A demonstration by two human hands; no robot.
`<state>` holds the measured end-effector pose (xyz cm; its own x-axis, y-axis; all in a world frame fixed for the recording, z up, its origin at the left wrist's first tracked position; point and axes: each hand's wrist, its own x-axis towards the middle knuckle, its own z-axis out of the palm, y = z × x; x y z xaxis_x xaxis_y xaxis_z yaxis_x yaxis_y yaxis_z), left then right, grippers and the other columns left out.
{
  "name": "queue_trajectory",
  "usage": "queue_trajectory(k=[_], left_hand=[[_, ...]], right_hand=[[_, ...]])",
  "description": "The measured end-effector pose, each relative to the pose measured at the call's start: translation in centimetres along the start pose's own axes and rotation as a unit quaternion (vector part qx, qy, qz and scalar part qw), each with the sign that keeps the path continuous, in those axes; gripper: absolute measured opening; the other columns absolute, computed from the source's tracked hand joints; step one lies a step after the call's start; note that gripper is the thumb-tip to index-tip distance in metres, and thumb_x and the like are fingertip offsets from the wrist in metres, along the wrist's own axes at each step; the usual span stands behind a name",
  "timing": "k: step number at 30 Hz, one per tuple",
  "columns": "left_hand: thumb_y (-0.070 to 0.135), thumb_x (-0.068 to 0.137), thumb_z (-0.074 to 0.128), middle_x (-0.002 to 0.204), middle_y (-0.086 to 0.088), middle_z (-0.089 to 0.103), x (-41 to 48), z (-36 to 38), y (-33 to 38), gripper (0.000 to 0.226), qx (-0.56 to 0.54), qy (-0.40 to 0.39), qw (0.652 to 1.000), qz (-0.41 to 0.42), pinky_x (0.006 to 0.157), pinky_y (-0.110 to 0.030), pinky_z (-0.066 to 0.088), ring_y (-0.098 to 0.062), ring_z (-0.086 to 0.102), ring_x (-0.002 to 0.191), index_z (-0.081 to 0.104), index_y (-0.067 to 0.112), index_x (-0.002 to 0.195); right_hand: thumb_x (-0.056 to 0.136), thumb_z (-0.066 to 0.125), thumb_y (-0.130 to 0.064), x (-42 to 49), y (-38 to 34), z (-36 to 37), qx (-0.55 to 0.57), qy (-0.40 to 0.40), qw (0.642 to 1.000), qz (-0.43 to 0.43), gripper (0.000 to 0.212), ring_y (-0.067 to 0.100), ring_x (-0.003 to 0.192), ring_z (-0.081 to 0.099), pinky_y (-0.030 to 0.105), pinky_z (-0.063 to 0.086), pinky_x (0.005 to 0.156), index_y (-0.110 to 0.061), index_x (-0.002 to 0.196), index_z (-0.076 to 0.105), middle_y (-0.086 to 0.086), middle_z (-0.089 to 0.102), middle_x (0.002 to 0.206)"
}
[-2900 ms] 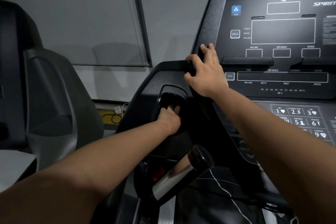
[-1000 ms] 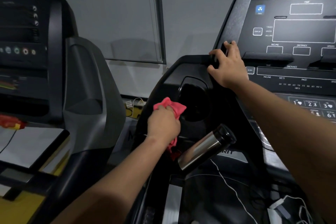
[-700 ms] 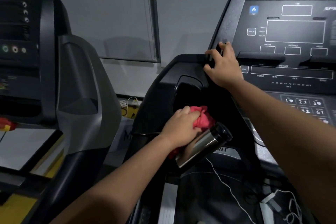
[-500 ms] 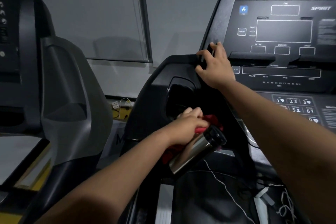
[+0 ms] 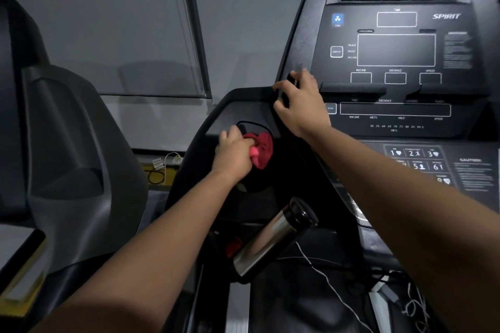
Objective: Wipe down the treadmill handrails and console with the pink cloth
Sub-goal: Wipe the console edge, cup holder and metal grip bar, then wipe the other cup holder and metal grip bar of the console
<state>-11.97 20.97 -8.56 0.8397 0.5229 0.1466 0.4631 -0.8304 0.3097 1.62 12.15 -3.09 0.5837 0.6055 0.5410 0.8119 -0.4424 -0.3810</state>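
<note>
My left hand (image 5: 234, 153) grips the bunched pink cloth (image 5: 261, 149) and presses it into the round cup-holder recess (image 5: 254, 184) on the left wing of the black treadmill console (image 5: 395, 62). My right hand (image 5: 300, 103) holds the console's left edge, with its fingers curled around the rim beside the display panel. The chrome handrail grip (image 5: 267, 240) with its black cap angles up just below the recess, apart from both hands.
A second dark machine (image 5: 67, 143) stands close on the left. Cables and a plug (image 5: 165, 165) lie on the floor by the wall between the two. A thin white cord (image 5: 332, 286) and tangled wires (image 5: 411, 303) trail under the console at the lower right.
My left hand has carried the cloth up from the handrail's black cap into the cup-holder recess. My right hand has stayed on the console edge.
</note>
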Motion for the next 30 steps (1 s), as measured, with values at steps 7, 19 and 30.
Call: queue_trajectory(k=[7,19,30], left_hand=[[0.014,0.084,0.05,0.102,-0.005,0.043,-0.9,-3.4,2.1,0.017,-0.193,0.064,0.974,-0.099,0.081,-0.026,0.036,-0.024,0.05,0.099,0.063,0.012,0.095],[0.051,0.084,0.052,0.097,-0.002,0.07,-1.4,-8.4,12.6,0.045,-0.423,0.043,0.903,-0.066,0.069,-0.03,0.052,-0.019,0.067,0.088,0.065,0.015,0.109],[0.051,0.095,0.031,0.099,-0.007,0.07,-4.6,-5.2,24.5,0.047,-0.478,0.048,0.875,-0.059,0.086,-0.036,0.051,-0.022,0.065,0.095,0.066,0.024,0.079]], right_hand=[[0.082,0.054,-0.004,-2.1,-0.7,-1.6,0.118,0.021,0.992,-0.035,0.015,0.023,0.084,0.056,0.023,0.036,0.072,-0.004,0.091,0.067,0.009,0.058,0.089],[0.096,0.051,-0.026,-6.1,-0.8,-9.4,0.586,-0.078,0.793,0.151,0.011,0.014,0.089,0.06,0.031,0.047,0.087,-0.019,0.094,0.058,0.003,0.064,0.095],[0.074,0.077,-0.009,-11.1,8.3,-18.7,0.516,-0.174,0.82,0.175,0.062,0.016,0.087,0.065,0.032,0.055,0.077,-0.014,0.128,0.048,0.006,0.065,0.105]])
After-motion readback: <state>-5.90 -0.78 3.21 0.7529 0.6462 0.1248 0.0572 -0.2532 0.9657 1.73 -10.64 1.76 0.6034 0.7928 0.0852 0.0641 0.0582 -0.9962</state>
